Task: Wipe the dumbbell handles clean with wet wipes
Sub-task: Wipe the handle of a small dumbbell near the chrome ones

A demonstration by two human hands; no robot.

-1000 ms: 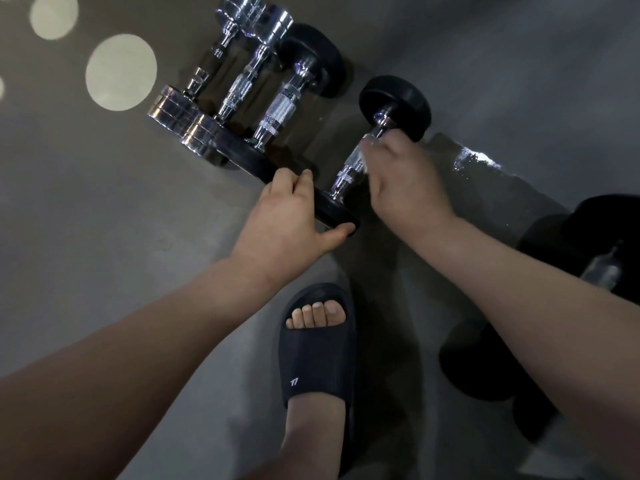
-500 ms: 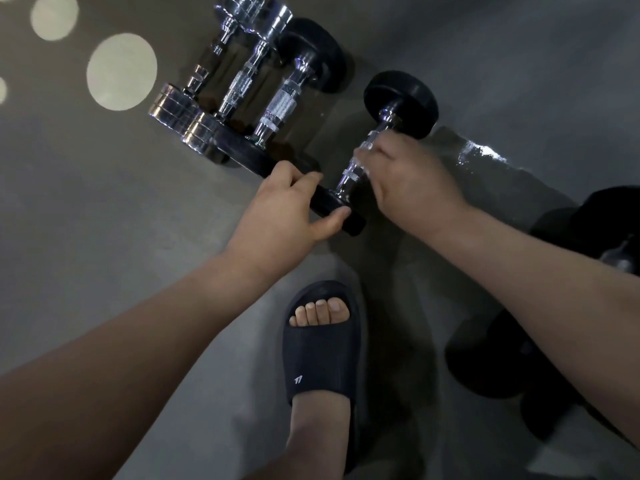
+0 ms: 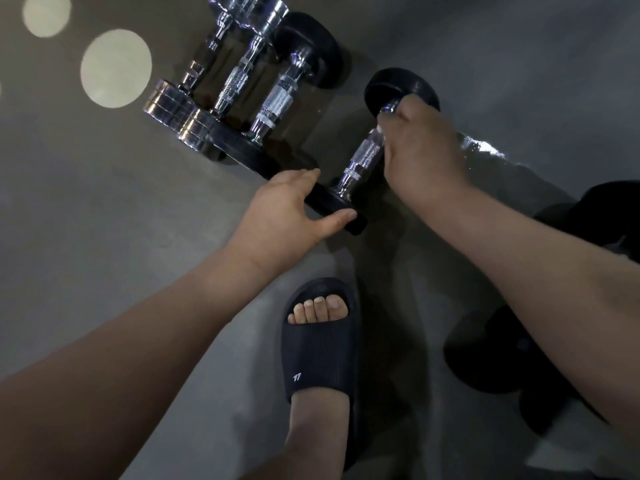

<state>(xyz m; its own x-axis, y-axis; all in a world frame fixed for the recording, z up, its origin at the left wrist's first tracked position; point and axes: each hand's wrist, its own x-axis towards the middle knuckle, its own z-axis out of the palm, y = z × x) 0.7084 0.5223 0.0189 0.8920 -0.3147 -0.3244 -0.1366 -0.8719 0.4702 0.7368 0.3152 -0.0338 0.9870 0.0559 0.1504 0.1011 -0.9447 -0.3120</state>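
Steadying the black-ended dumbbell [image 3: 362, 161] on the floor [image 3: 104, 237], the left hand [image 3: 280, 216] clasps its near weight so it cannot roll. The right hand [image 3: 419, 147] curls round the handle's far end, probably pressing a wet wipe [image 3: 380, 129], mostly hidden.

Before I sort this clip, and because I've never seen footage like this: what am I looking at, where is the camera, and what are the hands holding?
No machine: these are a person's two bare arms, filmed by a camera worn on their head, looking down at a grey floor. The left hand grips one black end of a dumbbell lying there; the right hand curls round its chrome handle. Any wipe is hidden under those fingers. Beside it lie three more dumbbells in a row. Below is the person's foot in a dark sandal.
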